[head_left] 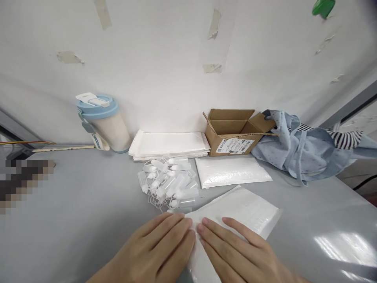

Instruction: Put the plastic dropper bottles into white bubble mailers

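A white padded mailer [241, 208] lies slantwise on the table in front of me, its near part running down between my hands. My left hand [165, 247] touches its left edge with the fingers stretched out and close together. On its surface, my right hand [238, 251] lies flat with its fingers extended, the fingertips almost meeting those of the left. Just beyond my left fingertips is a pile of small translucent plastic bottles [173, 182] with white caps and thin cords. Another white padded mailer [232, 171] rests flat behind the one under my hands.
Against the wall stand a blue-lidded tumbler [108, 124], a stack of white mailers [171, 144] and an open cardboard box [235, 133] with a label. Light blue cloth [306, 149] is heaped at the right. A pixelated dark patch [23, 182] covers something at the left edge.
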`<action>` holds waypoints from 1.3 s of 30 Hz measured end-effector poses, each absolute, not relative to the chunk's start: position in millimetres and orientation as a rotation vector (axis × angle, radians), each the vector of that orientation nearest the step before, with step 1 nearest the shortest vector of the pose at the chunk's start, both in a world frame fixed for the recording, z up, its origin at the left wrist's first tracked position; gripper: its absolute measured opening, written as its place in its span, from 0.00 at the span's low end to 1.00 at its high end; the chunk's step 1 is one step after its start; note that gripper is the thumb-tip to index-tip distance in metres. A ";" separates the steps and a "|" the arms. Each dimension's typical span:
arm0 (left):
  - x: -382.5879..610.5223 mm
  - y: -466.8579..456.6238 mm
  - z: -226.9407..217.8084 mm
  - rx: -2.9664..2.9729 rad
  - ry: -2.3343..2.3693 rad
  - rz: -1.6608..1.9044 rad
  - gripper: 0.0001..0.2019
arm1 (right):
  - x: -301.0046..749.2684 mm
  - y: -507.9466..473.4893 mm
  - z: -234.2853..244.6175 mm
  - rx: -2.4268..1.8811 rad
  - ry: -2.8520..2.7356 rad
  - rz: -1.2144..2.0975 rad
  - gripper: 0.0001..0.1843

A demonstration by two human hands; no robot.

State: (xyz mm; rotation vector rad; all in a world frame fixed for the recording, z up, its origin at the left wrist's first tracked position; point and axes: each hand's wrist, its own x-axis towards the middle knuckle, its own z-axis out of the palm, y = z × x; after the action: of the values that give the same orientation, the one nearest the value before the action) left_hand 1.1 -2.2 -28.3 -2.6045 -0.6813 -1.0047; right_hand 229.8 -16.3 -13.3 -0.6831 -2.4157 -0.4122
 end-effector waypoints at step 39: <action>85.7 113.5 16.8 -3.408 -2.906 -0.527 0.08 | 298.1 60.3 -25.5 -1.357 -2.411 -0.838 0.10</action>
State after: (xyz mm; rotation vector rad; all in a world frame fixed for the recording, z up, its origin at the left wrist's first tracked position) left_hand 85.7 113.5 16.8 -3.4075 -2.9056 -0.5270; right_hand 298.1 60.3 -25.5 -1.3566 -2.4113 -0.8376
